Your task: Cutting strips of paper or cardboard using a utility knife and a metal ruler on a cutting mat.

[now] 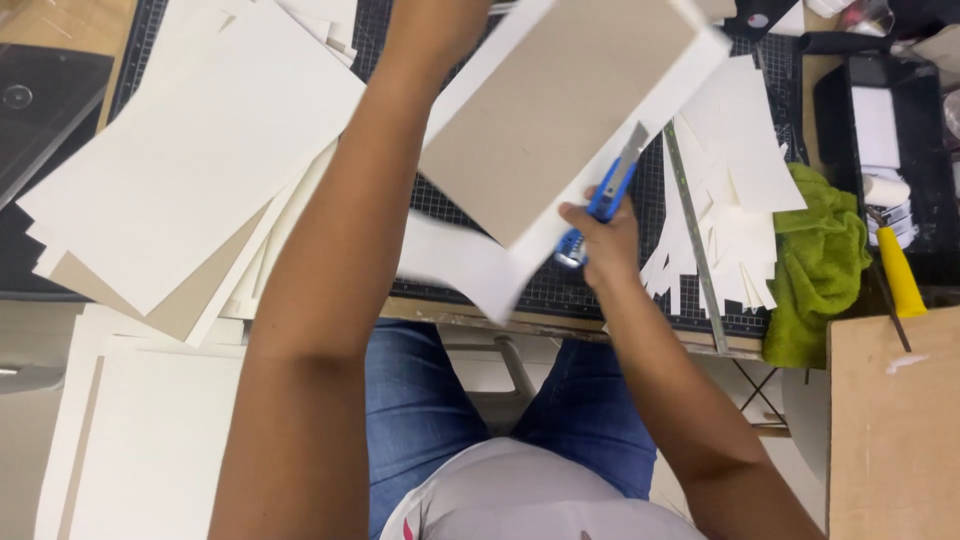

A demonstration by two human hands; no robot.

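Note:
My right hand (603, 238) grips a blue utility knife (600, 200) with its blade extended, lying along the right edge of a grey board backed with white paper (550, 110). The board is lifted and tilted above the black gridded cutting mat (600, 290). My left hand (430, 25) reaches up to the top of the view; its fingers are cut off by the frame, at the board's upper left edge. A steel ruler (695, 235) lies on the mat just right of the knife.
A stack of white and grey sheets (190, 160) covers the left of the table. Cut white strips (735, 220) and a green cloth (815, 260) lie right. A black tray (900, 150) with a yellow-handled tool (898, 272) and a brown board (890, 430) stand far right.

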